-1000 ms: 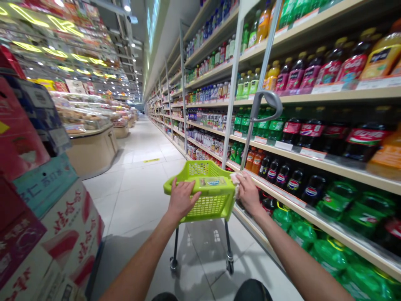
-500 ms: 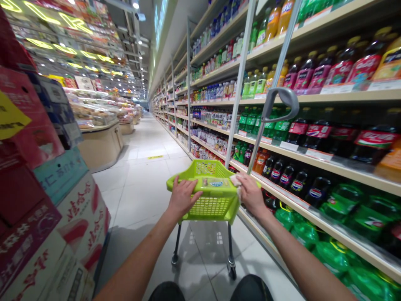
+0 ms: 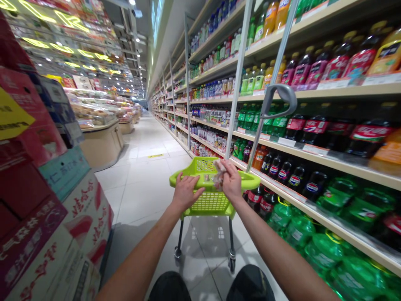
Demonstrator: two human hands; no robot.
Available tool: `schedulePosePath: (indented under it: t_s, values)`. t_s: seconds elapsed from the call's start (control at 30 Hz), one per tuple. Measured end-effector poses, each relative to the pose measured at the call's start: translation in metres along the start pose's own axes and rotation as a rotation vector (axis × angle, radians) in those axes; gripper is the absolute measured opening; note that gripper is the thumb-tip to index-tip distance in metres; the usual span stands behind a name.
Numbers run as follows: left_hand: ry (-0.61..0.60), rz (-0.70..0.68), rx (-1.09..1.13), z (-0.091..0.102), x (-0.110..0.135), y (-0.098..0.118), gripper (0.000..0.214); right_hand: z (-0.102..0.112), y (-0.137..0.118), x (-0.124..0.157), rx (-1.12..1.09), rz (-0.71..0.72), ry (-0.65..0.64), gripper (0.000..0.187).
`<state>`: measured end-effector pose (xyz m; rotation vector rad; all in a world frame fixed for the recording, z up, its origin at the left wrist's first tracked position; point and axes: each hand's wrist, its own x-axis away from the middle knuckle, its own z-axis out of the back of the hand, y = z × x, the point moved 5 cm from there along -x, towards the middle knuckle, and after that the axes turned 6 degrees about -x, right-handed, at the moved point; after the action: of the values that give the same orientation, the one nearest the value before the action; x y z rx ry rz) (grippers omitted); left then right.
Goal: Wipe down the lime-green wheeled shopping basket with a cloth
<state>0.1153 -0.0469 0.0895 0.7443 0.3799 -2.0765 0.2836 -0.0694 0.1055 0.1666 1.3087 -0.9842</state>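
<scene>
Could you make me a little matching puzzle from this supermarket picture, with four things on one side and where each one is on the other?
Things:
1. left hand
2. right hand
3. grey handle
4. stacked cartons

Places:
A. raised on a pole, above the green cart
B. along the left side of the aisle
C. on the cart's near rim, left part
D. over the cart's rim, holding a crumpled wipe

Pairs: 1-C, 2-D, 3-A, 4-B

Both forearms bare to the frame edge, no sleeves, watch or rings visible on left hand (image 3: pixel 185 193) or right hand (image 3: pixel 231 184); dark trousers on both knees, just below the green cart (image 3: pixel 209 202)
</scene>
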Motion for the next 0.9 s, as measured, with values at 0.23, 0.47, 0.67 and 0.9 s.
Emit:
schedulePosePath:
  t_s: [0.23,0.47,0.67,0.9]
  values:
    - [-0.015,-0.021,0.016,0.006,0.013,-0.001,0.041,0.011,-0.023,0.028,0.276,0.202,-0.331,0.032]
    - [-0.003,-0.041,0.050,0.016,0.025,0.004,0.039,0.078,0.013,0.053,0.324,0.157,-0.122,0.029]
    - [0.007,-0.045,0.026,0.020,0.031,0.014,0.039,0.032,-0.032,0.063,0.239,0.236,-0.035,0.032]
    - [-0.146,0.033,0.001,0.029,0.039,0.016,0.043,0.057,-0.036,0.073,0.248,0.377,-0.110,0.031]
